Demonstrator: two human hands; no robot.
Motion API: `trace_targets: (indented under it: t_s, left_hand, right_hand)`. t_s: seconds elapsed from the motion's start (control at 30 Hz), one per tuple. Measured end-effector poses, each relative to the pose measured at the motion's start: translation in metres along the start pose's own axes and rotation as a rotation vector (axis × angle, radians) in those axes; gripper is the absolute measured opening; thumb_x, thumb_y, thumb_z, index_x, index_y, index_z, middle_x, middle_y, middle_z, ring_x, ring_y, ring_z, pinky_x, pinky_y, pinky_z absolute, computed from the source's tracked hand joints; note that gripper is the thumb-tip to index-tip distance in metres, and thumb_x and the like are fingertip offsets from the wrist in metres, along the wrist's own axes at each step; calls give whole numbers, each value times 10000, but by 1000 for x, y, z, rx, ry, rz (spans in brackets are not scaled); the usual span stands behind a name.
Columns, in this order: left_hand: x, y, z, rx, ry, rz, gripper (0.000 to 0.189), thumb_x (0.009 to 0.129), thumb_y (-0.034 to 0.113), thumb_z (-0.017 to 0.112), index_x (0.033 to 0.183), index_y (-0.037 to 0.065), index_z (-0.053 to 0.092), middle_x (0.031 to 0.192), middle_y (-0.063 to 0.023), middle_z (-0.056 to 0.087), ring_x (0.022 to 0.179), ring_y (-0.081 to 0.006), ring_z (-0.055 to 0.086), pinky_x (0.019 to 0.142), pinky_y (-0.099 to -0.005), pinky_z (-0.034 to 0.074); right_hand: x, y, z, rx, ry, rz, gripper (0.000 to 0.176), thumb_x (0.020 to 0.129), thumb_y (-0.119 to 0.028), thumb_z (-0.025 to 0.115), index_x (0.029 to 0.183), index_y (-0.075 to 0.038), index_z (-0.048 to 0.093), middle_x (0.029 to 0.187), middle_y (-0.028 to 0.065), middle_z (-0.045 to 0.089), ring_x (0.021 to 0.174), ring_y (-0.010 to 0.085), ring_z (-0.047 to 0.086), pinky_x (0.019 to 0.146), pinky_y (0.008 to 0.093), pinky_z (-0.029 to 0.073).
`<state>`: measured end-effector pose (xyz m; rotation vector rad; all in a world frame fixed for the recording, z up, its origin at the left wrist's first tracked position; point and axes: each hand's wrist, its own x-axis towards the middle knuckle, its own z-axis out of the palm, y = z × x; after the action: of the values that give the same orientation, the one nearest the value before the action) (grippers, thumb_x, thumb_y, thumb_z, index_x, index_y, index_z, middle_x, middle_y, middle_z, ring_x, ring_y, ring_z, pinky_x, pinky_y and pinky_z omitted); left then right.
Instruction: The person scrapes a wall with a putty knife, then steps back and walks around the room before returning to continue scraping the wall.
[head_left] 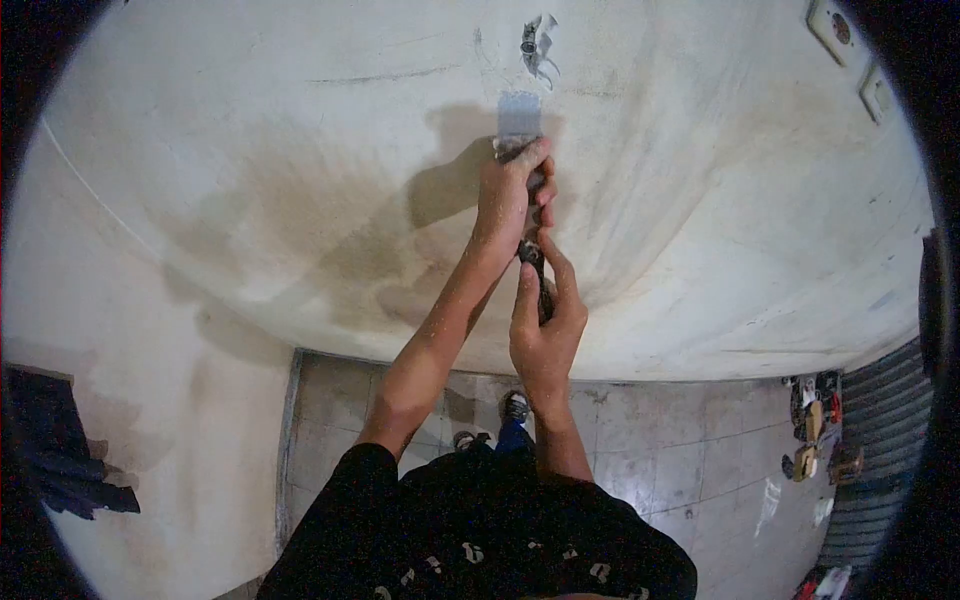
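Observation:
A putty knife (519, 114) with a wide grey blade points up the stained, off-white wall (640, 220), its blade against or very near the surface. My left hand (508, 190) is wrapped around it just below the blade, thumb toward the upper end. Lower down, my right hand (550, 335) grips the dark handle (531, 258) between thumb and fingers. Above the blade, a small damaged spot (532, 48) shows dark and pale ragged marks. My palms hide much of the tool's middle.
Wall sockets (838, 32) sit at the upper right. Dark cloth (65, 450) hangs at the left. Below, my shoes (514, 408) stand on a tiled floor (660, 450). Shoes and other items (812, 425) lie near a corrugated shutter (885, 440) at the right.

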<state>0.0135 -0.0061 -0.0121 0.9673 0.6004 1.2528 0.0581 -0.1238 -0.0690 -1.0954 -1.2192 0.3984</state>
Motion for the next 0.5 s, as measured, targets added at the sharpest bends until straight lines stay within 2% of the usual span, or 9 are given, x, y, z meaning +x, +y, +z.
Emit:
trace_targets:
  t_s: [0.13,0.23,0.33,0.43,0.5]
  left_hand:
    - [0,9,3,29,10,-19,302,881,332,610,724,86,530,487,-7,439,345,-130,430,335,-271,360]
    - [0,-4,-2,22,7,-4,300,881,336,609,733,87,529,493,1,441,350,-129,438,337,-268,361]
    - [3,6,4,-31,-10,18,282,885,311,610,740,84,528,499,3,437,359,-130,441,338,-265,368]
    - [-1,9,6,-14,3,3,269,885,287,615,742,76,527,500,-4,436,358,-128,430,348,-265,379]
    - [-2,-6,0,-25,12,-6,273,888,299,606,744,80,531,503,-1,440,359,-128,430,359,-265,375]
  right_hand:
    - [3,-19,2,18,-16,99,335,964,-53,498,1279,61,499,1175,208,613,964,166,612,801,279,488]
    - [-4,-2,-3,-39,-10,11,334,965,-58,502,1284,42,505,1155,177,623,862,120,605,699,251,484]
    - [8,-10,0,-14,30,2,348,936,-65,534,1278,-5,520,1013,236,677,878,205,687,714,303,524]
    - [6,-19,-4,-2,-16,181,347,937,-72,534,1278,-9,522,1023,232,678,881,204,688,721,310,523]
    - [-2,-8,-7,-43,-10,124,343,939,-74,532,1276,-10,524,1017,226,680,875,183,682,719,306,521]
